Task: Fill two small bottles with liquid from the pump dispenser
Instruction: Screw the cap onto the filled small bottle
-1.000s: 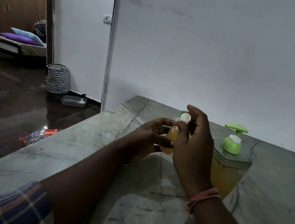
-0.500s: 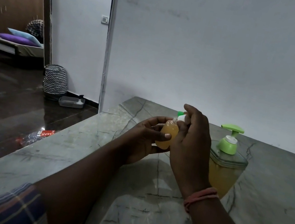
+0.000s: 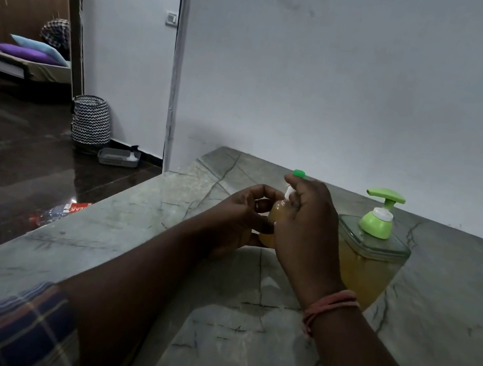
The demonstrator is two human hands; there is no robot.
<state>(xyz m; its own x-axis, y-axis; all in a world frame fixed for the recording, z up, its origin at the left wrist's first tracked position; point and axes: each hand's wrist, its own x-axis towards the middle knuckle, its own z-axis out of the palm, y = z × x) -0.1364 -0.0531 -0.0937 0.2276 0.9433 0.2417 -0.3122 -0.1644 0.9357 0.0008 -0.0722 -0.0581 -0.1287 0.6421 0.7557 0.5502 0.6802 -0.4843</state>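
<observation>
White wall [image 3: 347,88], dark floor [image 3: 11,161] (glossy), bed [image 3: 21,70]

the clear square pump dispenser of amber liquid with a green pump head [image 3: 371,254] is standing just right of the right hand [image 3: 305,236], blocking that side. bare grey-green veined stone countertop [image 3: 113,241] is lying open left of the left hand [image 3: 237,217] and nearer than both hands.
</observation>
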